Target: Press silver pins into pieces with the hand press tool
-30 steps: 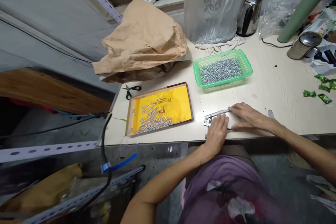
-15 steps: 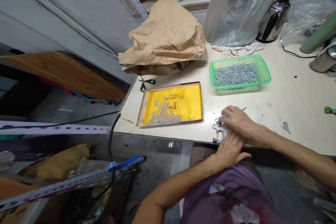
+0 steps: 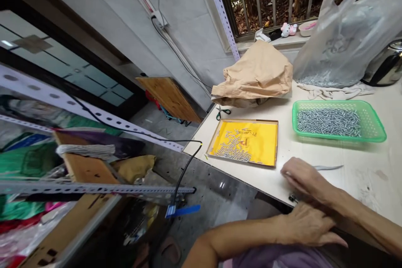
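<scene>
My right hand (image 3: 306,178) hangs low over the table's front edge, fingers curled down together; whatever is in them is hidden. Behind it a thin, pointed grey metal strip (image 3: 328,168) sticks out; I cannot tell if the hand touches it. My left hand (image 3: 309,222), palm down at the edge, has its thumb stretched out and its fingers bent over a plier-like metal tool. Only the tool's dark end (image 3: 292,197) shows. Left of the hands is a shallow box (image 3: 264,142) with a yellow bottom, holding small metal pins (image 3: 232,148).
A green plastic basket (image 3: 373,127) full of small metal pins stands behind the hands. Further back are a brown paper bag (image 3: 257,71), a large clear plastic bag (image 3: 336,50) and a kettle (image 3: 385,63). Scissors (image 3: 222,112) lie behind the box.
The view has swung left, so the table appears further right. My right hand has shifted left toward the yellow box, showing more of the grey strip. The tool is now mostly covered.
</scene>
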Motion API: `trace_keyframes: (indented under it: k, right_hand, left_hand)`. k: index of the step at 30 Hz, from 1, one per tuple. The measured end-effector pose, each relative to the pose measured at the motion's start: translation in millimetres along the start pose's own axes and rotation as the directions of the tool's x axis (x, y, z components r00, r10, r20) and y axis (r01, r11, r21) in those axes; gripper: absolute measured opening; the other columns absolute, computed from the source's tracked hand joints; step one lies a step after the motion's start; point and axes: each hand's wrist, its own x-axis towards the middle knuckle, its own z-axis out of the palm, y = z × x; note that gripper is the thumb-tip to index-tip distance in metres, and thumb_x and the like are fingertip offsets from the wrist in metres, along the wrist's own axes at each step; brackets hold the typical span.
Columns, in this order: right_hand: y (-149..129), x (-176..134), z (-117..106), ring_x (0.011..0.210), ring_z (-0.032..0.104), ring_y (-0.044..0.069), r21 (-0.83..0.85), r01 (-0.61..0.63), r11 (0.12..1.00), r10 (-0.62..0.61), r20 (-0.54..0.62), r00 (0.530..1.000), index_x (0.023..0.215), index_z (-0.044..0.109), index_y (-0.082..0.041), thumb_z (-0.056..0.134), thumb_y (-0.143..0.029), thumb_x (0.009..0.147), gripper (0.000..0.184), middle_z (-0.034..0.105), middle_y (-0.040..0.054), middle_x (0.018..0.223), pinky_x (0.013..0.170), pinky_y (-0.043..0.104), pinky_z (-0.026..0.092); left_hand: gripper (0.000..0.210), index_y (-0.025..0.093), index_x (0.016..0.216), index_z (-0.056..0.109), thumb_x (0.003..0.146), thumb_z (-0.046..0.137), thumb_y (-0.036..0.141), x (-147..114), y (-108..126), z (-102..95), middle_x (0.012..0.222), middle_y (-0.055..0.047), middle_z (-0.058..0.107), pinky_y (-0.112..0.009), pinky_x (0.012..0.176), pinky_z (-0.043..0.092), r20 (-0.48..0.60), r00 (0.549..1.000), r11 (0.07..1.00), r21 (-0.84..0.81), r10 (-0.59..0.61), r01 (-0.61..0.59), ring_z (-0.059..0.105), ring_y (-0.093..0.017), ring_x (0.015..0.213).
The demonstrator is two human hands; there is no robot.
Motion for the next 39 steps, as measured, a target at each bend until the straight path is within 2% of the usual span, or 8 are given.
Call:
trace_keyframes:
  k: [3,6,11,19,27,30,33,39]
  right_hand:
    - [26.4,8.2,-48.3,0.073,0.062,0.02,-0.029,-0.141,0.99,0.124,-0.323,0.938,0.093,0.055,-0.026,0.047,-0.018,0.09,0.012,0.064,0.0029,0.08,0.065,0.035,0.053]
    - [74.8,9.2,-89.0,0.075,0.062,0.025,-0.173,-0.382,0.908,0.272,-0.451,0.85,0.095,0.058,-0.026,0.047,-0.03,0.092,0.012,0.064,0.007,0.083,0.066,0.042,0.052]
    - [108.3,-13.1,-92.3,0.098,0.058,0.038,-0.333,-0.47,0.817,0.42,-0.214,0.882,0.115,0.059,-0.023,0.032,-0.041,0.094,0.038,0.059,0.0171,0.104,0.074,0.055,0.05]
    - [-3.1,-81.9,-36.3,0.079,0.063,0.019,-0.084,-0.491,0.867,0.498,0.136,0.856,0.102,0.062,-0.023,0.034,-0.027,0.097,0.029,0.062,0.007,0.09,0.067,0.032,0.054]
    - [-28.3,-124.0,-16.4,0.073,0.059,0.016,-0.113,-0.569,0.815,0.58,0.164,0.798,0.102,0.06,-0.018,0.031,-0.023,0.099,0.029,0.059,0.0066,0.087,0.06,0.027,0.047]
    - [-27.9,-122.1,-12.3,0.069,0.056,0.015,-0.142,-0.567,0.811,0.584,0.166,0.794,0.095,0.06,-0.018,0.034,-0.021,0.098,0.027,0.058,0.0056,0.083,0.057,0.026,0.042]
    - [-29.0,-119.6,-10.5,0.068,0.054,0.015,-0.198,-0.545,0.814,0.578,0.189,0.794,0.09,0.061,-0.017,0.035,-0.014,0.096,0.026,0.057,0.0051,0.08,0.056,0.026,0.038]
    - [-34.4,-119.7,-10.7,0.072,0.052,0.015,-0.232,-0.555,0.798,0.599,0.211,0.772,0.095,0.059,-0.016,0.04,-0.001,0.087,0.026,0.056,0.0051,0.084,0.062,0.026,0.037]
  left_hand:
    - [0.031,0.029,0.103,0.065,0.096,0.036,0.023,-19.0,-38.2,-38.0,0.105,-0.006,0.069,-0.033,0.092,0.054,-0.222,0.97,0.987,0.102,-0.101,0.126,0.064,-0.019,0.1]
    - [0.023,0.023,0.097,0.065,0.094,0.043,0.016,-40.9,-101.0,-83.3,0.09,-0.007,0.067,-0.033,0.071,0.054,-0.427,0.789,0.752,0.303,-0.442,0.585,0.062,-0.021,0.082]
    - [0.022,0.02,0.088,0.063,0.095,0.043,0.016,-69.4,-178.1,-122.5,0.085,-0.006,0.06,-0.03,0.072,0.047,-0.436,0.747,0.67,0.35,-0.502,0.655,0.053,-0.022,0.09]
    - [0.02,0.02,0.068,0.058,0.087,0.05,0.017,-77.4,-209.1,-123.3,0.077,-0.008,0.058,-0.035,0.075,0.044,-0.26,0.809,0.741,0.325,-0.527,0.587,0.051,-0.025,0.087]
    - [0.01,0.018,0.078,0.059,0.082,0.054,0.025,-55.3,-137.3,-115.3,0.077,-0.002,0.061,-0.028,0.068,0.048,-0.245,0.741,0.78,-0.191,-0.626,0.596,0.057,-0.015,0.072]
    - [0.013,0.016,0.078,0.059,0.072,0.063,0.027,-37.8,-92.8,-88.5,0.065,0.002,0.057,-0.022,0.052,0.045,0.114,0.711,0.519,-0.606,-0.694,0.603,0.053,-0.01,0.053]
    - [0.018,0.014,0.075,0.058,0.066,0.068,0.027,-20.8,-65.9,-62.7,0.057,0.005,0.055,-0.019,0.043,0.042,0.373,0.629,0.243,-0.696,-0.682,0.676,0.046,-0.006,0.042]
    - [0.018,0.012,0.07,0.059,0.07,0.071,0.026,-7.1,-52.7,-42.1,0.04,0.01,0.042,-0.016,0.033,0.02,0.468,0.531,0.121,-0.66,-0.707,0.742,0.03,-0.002,0.031]
